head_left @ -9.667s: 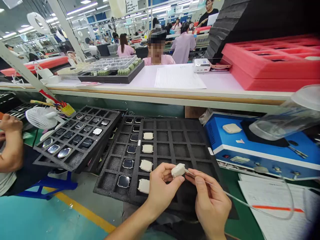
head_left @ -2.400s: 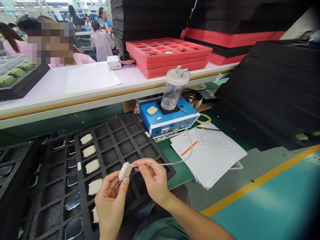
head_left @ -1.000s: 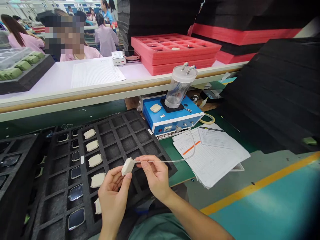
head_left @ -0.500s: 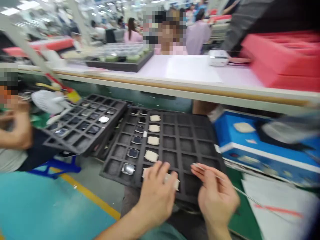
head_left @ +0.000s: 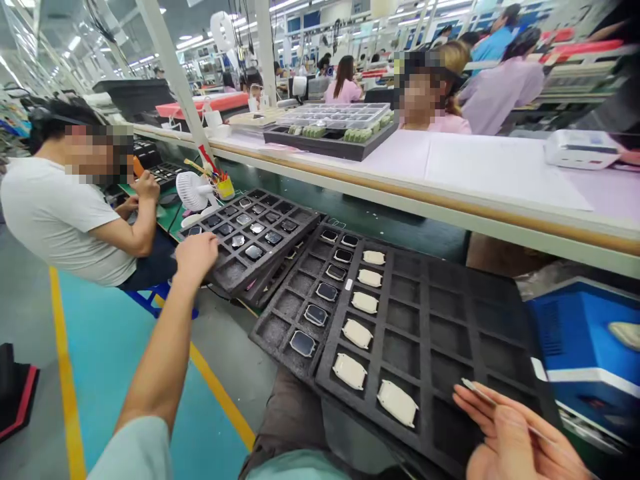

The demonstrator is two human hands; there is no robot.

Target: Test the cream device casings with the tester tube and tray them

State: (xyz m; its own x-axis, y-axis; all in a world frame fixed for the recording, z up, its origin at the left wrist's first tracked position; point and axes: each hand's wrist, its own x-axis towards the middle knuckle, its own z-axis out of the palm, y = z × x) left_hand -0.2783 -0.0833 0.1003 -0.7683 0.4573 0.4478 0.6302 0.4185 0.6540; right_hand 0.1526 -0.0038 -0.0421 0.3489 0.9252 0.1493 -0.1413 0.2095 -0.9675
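Over the near left corner of a black foam tray [head_left: 300,248] with a grid of square compartments, the person's left hand [head_left: 197,257] hung palm down at the end of an outstretched arm. Its fingers curved downward, and whether they were spread, pressed together or closed on anything could not be told, as the back of the hand hid them. Dark-faced, rounded-square watch-like pieces [head_left: 254,252] lay in many compartments of that tray, a few of them just beside the hand. Low at the right, the right hand [head_left: 515,433] pinched a thin pale tube [head_left: 484,396] between thumb and fingers, its tip poking out past the fingertips above a second black foam tray [head_left: 425,347] with white labels on its border. In this second tray, five cream rounded-square cases [head_left: 350,371] with small corner lugs lined the leftmost column, and a sixth lay in the nearest compartment of the next column. Between the two trays showed a third black foam tray [head_left: 286,304], holding seven more dark-faced pieces, six of them in one column. To the right of the second tray stood a blue box-shaped machine [head_left: 585,347], partly cut off by the frame. Beyond the first tray were a small white fan [head_left: 191,191] and a yellow cup [head_left: 225,189] of tools, near a seated co-worker [head_left: 75,207] in a white shirt.
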